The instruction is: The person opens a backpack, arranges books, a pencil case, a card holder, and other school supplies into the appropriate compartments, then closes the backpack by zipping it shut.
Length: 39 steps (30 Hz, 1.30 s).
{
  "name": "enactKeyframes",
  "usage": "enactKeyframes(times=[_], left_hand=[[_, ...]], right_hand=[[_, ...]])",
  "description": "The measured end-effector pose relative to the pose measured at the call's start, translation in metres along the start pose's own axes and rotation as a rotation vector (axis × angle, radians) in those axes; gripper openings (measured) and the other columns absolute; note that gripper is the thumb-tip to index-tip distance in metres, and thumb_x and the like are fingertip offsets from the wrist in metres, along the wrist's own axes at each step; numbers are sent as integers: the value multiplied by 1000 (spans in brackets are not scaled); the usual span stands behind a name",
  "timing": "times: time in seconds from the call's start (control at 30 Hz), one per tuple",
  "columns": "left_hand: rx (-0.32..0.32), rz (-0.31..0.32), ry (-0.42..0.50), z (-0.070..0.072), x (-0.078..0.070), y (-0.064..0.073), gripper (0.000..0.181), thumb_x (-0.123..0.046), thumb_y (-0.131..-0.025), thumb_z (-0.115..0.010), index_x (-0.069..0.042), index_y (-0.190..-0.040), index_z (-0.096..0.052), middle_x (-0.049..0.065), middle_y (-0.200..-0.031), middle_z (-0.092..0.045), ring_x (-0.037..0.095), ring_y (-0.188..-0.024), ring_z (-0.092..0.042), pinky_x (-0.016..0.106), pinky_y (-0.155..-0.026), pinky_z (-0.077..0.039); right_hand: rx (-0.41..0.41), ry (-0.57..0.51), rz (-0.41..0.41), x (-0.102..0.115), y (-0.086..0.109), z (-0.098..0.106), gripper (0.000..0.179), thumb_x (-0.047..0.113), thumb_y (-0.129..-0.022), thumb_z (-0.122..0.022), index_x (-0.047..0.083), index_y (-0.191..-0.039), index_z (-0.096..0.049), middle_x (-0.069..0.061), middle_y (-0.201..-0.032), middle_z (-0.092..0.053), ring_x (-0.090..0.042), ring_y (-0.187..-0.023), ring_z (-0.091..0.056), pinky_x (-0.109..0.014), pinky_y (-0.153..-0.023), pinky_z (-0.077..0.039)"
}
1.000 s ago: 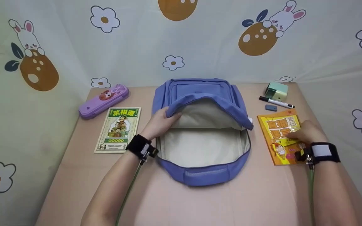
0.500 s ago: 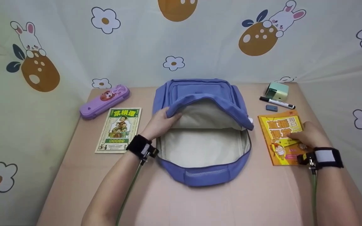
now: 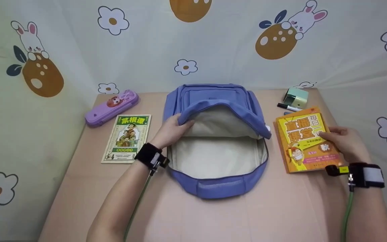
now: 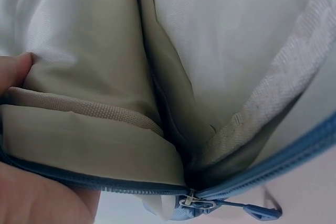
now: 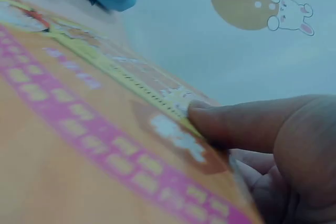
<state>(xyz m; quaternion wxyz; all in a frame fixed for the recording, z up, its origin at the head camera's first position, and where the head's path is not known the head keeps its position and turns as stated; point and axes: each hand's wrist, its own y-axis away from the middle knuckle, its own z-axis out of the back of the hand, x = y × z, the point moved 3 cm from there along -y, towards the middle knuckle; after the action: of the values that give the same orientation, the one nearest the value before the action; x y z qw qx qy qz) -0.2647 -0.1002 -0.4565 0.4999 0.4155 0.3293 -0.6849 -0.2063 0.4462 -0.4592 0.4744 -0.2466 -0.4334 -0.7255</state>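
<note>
A blue backpack (image 3: 220, 190) lies in the middle of the table with its main compartment unzipped and its pale lining showing. My left hand (image 3: 173, 131) grips the left edge of the raised flap; in the left wrist view the zipper pull (image 4: 262, 212) hangs at the corner of the opening. To the right, my right hand (image 3: 346, 143) pinches the right edge of an orange and yellow book (image 3: 306, 141), thumb on the cover and fingers beneath. The book is tilted, its right side raised, as the right wrist view also shows.
At left lie a green and cream book (image 3: 126, 139) and a purple pencil case (image 3: 111, 109). Behind the orange book are a mint green pencil sharpener (image 3: 296, 97), a marker (image 3: 289, 107) and a blue eraser, mostly hidden. A patterned cloth (image 3: 220, 43) hangs behind the table.
My right hand has taken hold of the orange book's edge and lifted it, moving slightly right. The book now covers part of the marker and eraser. My left hand stays on the flap.
</note>
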Motion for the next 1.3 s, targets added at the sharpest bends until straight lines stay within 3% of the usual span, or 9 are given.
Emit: enactKeyframes(times=[0.1,0.2,0.33,0.43,0.67,0.83,1.0,1.13,1.3], left_hand=[[-4,-2,-13,0,0,-1,25,-34,-98,-68,-10,-100,-63,-5,-69,-45,10,-58,-42,28,-55,-37],[-6,-7,-17,1,0,-1,26,-35,-98,-69,-10,-98,-62,-5,-69,-45,10,-58,-41,29,-55,-37],[-9,1,-17,1,0,0,26,-35,-98,-69,-10,-96,-62,-5,-69,-45,11,-58,-41,29,-55,-36],[-6,8,-14,1,1,1,25,-35,-98,-69,-10,-98,-63,-5,-69,-45,10,-58,-41,28,-55,-37],[-11,-7,5,2,0,1,25,-34,-98,-69,-9,-97,-63,-5,-69,-45,11,-58,-42,28,-55,-37],[-13,-13,-13,2,-2,-1,27,-36,-98,-69,-9,-101,-64,-3,-73,-47,13,-63,-46,30,-59,-39],[-21,-33,-13,5,-7,-2,27,-35,-98,-69,-8,-102,-64,-2,-73,-50,13,-63,-47,30,-58,-40],[-25,-55,-9,8,-13,-2,26,-35,-98,-69,-10,-95,-61,-3,-71,-47,12,-59,-43,28,-54,-37],[-18,-72,1,11,-19,-2,26,-35,-98,-69,-12,-92,-59,-3,-71,-47,11,-58,-42,28,-54,-36]], right_hand=[[-56,-65,21,7,4,0,93,53,-96,-67,-5,-157,-27,2,-100,-67,-15,-85,-71,-34,-74,-61],[-97,-145,62,16,10,-2,78,53,-95,-67,5,-150,-38,6,-98,-69,-16,-85,-72,-35,-72,-61],[-125,-236,158,34,25,-7,57,53,-96,-65,19,-136,-44,4,-99,-71,-18,-80,-73,-33,-64,-61],[-94,-313,238,51,38,-16,54,50,-97,-65,20,-137,-45,0,-99,-73,-21,-75,-73,-32,-58,-59],[169,-352,406,93,73,-67,44,34,-103,-61,10,-138,-48,-16,-110,-72,-33,-79,-75,-38,-59,-61],[450,-286,376,104,88,-119,44,31,-105,-60,6,-138,-46,-26,-114,-68,-42,-82,-73,-46,-65,-61],[679,-218,335,99,86,-170,43,31,-104,-62,2,-135,-50,-26,-110,-70,-34,-79,-74,-40,-65,-62],[765,-184,284,89,79,-198,47,31,-102,-64,2,-137,-50,-23,-111,-72,-32,-81,-75,-37,-67,-62],[749,-156,208,83,65,-213,52,36,-99,-68,3,-137,-53,-21,-109,-73,-31,-81,-75,-36,-68,-61]])
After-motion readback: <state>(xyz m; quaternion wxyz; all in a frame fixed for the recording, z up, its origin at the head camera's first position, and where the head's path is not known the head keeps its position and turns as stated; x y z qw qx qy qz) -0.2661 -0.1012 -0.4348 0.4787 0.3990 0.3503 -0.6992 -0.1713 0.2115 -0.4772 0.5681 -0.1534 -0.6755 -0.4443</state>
